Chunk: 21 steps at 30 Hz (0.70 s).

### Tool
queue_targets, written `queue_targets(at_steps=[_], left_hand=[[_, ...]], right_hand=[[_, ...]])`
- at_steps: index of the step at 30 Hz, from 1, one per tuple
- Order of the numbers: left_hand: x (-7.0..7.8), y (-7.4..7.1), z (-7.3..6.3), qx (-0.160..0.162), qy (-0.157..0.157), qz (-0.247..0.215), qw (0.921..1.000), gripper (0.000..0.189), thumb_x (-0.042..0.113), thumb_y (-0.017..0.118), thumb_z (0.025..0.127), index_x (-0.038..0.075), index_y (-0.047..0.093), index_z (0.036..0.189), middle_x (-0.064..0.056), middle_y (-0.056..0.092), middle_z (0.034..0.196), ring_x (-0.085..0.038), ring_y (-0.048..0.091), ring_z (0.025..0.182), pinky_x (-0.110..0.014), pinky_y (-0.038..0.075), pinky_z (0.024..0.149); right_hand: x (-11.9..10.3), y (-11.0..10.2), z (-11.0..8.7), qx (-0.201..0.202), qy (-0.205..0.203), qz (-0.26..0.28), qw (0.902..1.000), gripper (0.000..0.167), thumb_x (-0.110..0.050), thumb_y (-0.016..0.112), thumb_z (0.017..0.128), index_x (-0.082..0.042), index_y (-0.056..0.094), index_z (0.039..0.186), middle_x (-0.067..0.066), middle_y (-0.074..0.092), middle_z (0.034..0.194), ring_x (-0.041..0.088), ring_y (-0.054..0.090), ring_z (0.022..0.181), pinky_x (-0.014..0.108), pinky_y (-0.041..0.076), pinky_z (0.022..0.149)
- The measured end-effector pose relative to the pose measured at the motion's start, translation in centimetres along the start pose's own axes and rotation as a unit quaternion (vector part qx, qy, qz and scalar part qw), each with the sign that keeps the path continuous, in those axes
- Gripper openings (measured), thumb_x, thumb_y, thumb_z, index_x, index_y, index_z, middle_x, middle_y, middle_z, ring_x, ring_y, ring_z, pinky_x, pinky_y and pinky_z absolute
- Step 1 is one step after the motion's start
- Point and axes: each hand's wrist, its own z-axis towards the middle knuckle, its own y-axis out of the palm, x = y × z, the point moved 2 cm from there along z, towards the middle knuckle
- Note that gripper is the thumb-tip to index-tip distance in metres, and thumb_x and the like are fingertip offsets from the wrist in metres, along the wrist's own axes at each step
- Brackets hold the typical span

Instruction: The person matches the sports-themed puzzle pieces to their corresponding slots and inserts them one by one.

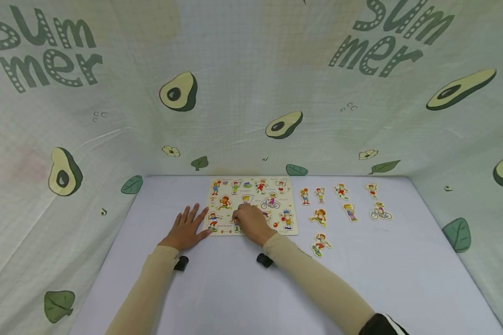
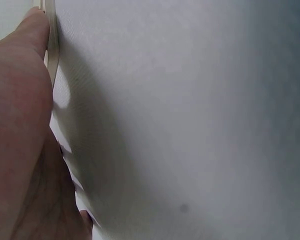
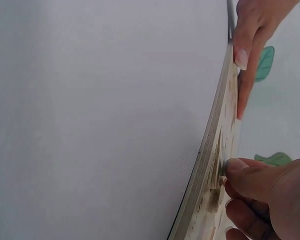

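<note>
A wooden puzzle board [image 1: 295,228] printed with cartoon children at sports lies at the back of the table. My left hand [image 1: 185,231] rests flat at its left side, fingers spread, with the thumb on the near left corner. Over the lower middle of the board, my right hand [image 1: 251,222] curls its fingers. In the right wrist view its thumb [image 3: 245,172] and fingertips pinch a small puzzle piece at the board's surface. That puzzle piece [image 1: 236,226], in the bottom row, is mostly hidden by the hand.
Several loose puzzle pieces lie right of the board, among them a cyclist piece [image 1: 380,211], a runner piece [image 1: 319,217] and a skateboarder piece [image 1: 320,244]. The white table [image 1: 234,298] is backed by a cloth [image 1: 234,70] printed with avocados.
</note>
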Motion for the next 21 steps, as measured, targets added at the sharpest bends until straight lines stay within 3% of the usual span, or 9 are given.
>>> queue_targets(at_steps=[6, 13, 21], left_hand=[[-0.04, -0.22, -0.23, 0.000, 0.004, 0.005, 1.0000, 0.083, 0.057, 0.052, 0.107, 0.011, 0.022, 0.169, -0.026, 0.006, 0.175, -0.054, -0.001, 0.160, -0.068, 0.002, 0.127], [0.27, -0.14, 0.10, -0.012, -0.009, 0.014, 0.9998, 0.080, 0.047, 0.057, 0.108, 0.010, 0.021, 0.170, -0.026, 0.006, 0.175, -0.053, 0.001, 0.160, -0.068, 0.004, 0.127], [-0.49, 0.62, 0.44, -0.003, -0.008, 0.017, 0.9998, 0.082, 0.049, 0.057, 0.107, 0.011, 0.021, 0.170, -0.024, 0.004, 0.176, -0.052, 0.000, 0.160, -0.067, 0.003, 0.128]], right_hand=[[0.04, 0.27, 0.31, -0.012, 0.003, -0.001, 0.9999, 0.009, -0.014, 0.081, 0.095, -0.012, 0.082, 0.103, 0.003, 0.076, 0.098, 0.020, 0.072, 0.093, 0.034, 0.060, 0.083], [0.32, 0.31, 0.41, -0.028, 0.012, 0.016, 0.9994, 0.010, -0.013, 0.082, 0.094, -0.013, 0.084, 0.104, 0.002, 0.076, 0.100, 0.020, 0.072, 0.095, 0.034, 0.060, 0.084], [0.51, -0.27, -0.54, -0.036, -0.011, 0.040, 0.9985, 0.026, -0.016, 0.088, 0.087, -0.012, 0.082, 0.111, 0.002, 0.073, 0.105, 0.020, 0.069, 0.098, 0.032, 0.058, 0.086]])
